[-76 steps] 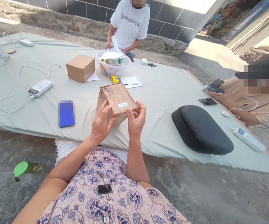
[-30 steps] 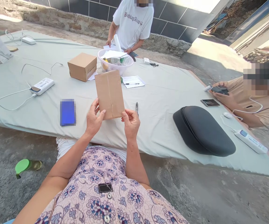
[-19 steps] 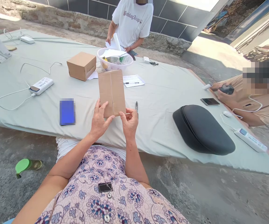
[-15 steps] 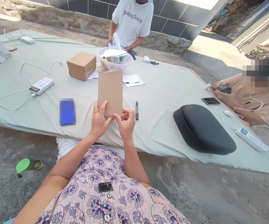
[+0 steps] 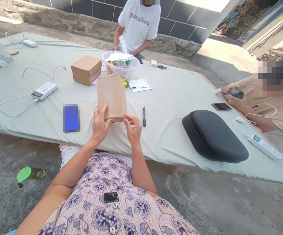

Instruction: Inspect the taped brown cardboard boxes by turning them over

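Observation:
A small brown cardboard box (image 5: 112, 94) is held up over the table in front of me, tilted, with a taped seam running down its face. My left hand (image 5: 100, 122) grips its lower left side, fingers on the face and thumb along the bottom edge. At the lower right corner, my right hand (image 5: 133, 127) pinches the edge between thumb and fingers. A black marker pen (image 5: 144, 116) lies right of that hand. To the left of my left hand is a blurred blue item (image 5: 71, 117).
Behind the held box stand a larger cardboard box (image 5: 86, 70) and a filled plastic basket (image 5: 121, 68). A notepad with a pen (image 5: 140, 85) lies nearby. On the right are a black case (image 5: 215, 135) and a power strip (image 5: 265, 147). Two people sit or stand at the table's far and right sides.
The box has shifted slightly left and tilted, so its bottom edge shows more. My left hand moved left with it. My right hand's grip has moved to the lower right corner.

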Motion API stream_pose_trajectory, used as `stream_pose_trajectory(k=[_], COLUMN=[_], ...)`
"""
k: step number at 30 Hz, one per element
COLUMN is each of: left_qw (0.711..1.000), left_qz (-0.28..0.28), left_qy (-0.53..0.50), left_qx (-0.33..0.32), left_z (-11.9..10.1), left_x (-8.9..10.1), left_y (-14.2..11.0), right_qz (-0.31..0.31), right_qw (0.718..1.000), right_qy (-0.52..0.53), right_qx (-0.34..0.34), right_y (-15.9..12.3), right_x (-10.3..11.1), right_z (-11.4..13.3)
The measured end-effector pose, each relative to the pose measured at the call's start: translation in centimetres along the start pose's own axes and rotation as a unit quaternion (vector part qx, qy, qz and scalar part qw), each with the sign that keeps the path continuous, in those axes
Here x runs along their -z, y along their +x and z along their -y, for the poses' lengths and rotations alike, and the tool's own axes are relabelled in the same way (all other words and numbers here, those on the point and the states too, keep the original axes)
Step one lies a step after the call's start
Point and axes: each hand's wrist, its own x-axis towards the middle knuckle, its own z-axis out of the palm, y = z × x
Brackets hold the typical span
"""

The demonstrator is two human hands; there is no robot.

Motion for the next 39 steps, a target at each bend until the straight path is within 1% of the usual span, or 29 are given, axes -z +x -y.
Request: stream_pose_trajectory(k=[4, 6, 10, 13, 15, 18, 20, 22, 25, 30, 36, 39], left_qw=[1.000, 1.000, 0.999, 0.998, 0.996, 0.987, 0.975, 0.959, 0.937, 0.916, 0.899, 0.894], left_qz=[-0.014, -0.022, -0.035, -0.043, -0.041, -0.030, -0.023, -0.017, -0.015, -0.017, -0.021, -0.012], left_qy=[-0.007, -0.010, -0.020, -0.040, -0.070, -0.138, -0.191, -0.242, -0.301, -0.347, -0.384, -0.394], left_qx=[-0.006, -0.003, 0.009, 0.028, 0.044, 0.080, 0.115, 0.148, 0.176, 0.200, 0.210, 0.212], left_z=[0.7, 0.8, 0.7, 0.5, 0.4, 0.5, 0.6, 0.7, 0.5, -0.2, -0.5, -0.6], left_x=[0.2, 0.2, 0.2, 0.4, 0.5, 0.6, 0.5, 0.3, 0.3, 1.1, 1.8, 1.7], left_y=[0.2, 0.2, 0.1, 0.1, 0.3, 0.6, 0.7, 0.8, 0.8, 1.2, 1.5, 1.5], right_qz=[-0.011, -0.015, -0.002, 0.003, -0.015, -0.062, -0.082, -0.086, -0.069, -0.004, 0.043, 0.043], right_qw=[0.999, 0.999, 0.992, 0.985, 0.986, 0.989, 0.990, 0.991, 0.993, 0.994, 0.998, 0.998], right_qy=[-0.033, -0.027, 0.067, 0.113, 0.113, 0.107, 0.099, 0.089, 0.093, 0.100, 0.036, 0.007], right_qx=[-0.016, -0.040, -0.111, -0.128, -0.119, -0.085, -0.057, -0.039, -0.038, -0.041, 0.020, 0.049], right_y=[0.3, 0.3, 0.3, 0.4, 0.4, 0.4, 0.4, 0.3, 0.1, -0.1, -0.2, -0.4], right_x=[0.0, -0.1, -0.4, -0.4, -0.2, 0.2, 0.3, 0.4, 0.2, -0.1, 0.2, 0.2], right_z=[-2.4, -3.4, -4.2, -3.8, -3.1, -2.0, -1.3, -0.9, -0.6, -0.5, 0.2, 0.5])
